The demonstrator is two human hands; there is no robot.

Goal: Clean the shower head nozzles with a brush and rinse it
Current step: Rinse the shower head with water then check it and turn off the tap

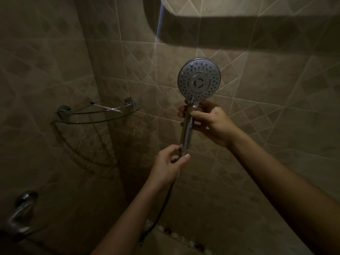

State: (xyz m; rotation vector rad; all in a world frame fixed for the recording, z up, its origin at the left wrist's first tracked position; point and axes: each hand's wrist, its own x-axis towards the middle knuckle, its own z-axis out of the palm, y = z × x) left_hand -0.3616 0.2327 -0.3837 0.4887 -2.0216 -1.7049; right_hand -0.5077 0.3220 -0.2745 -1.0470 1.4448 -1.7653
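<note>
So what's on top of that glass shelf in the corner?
One thin white stick, maybe the brush, lies on the glass shelf, across its rail. Nothing covers it, but it's dim.

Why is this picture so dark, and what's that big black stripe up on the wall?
Head view: the room is dimly lit, with only a bright patch high on the tiled wall; the stripe is a shadow under it; the shower head catches light; the tap at lower left is dark and blurred; tile lines curve from the wide lens.
</note>
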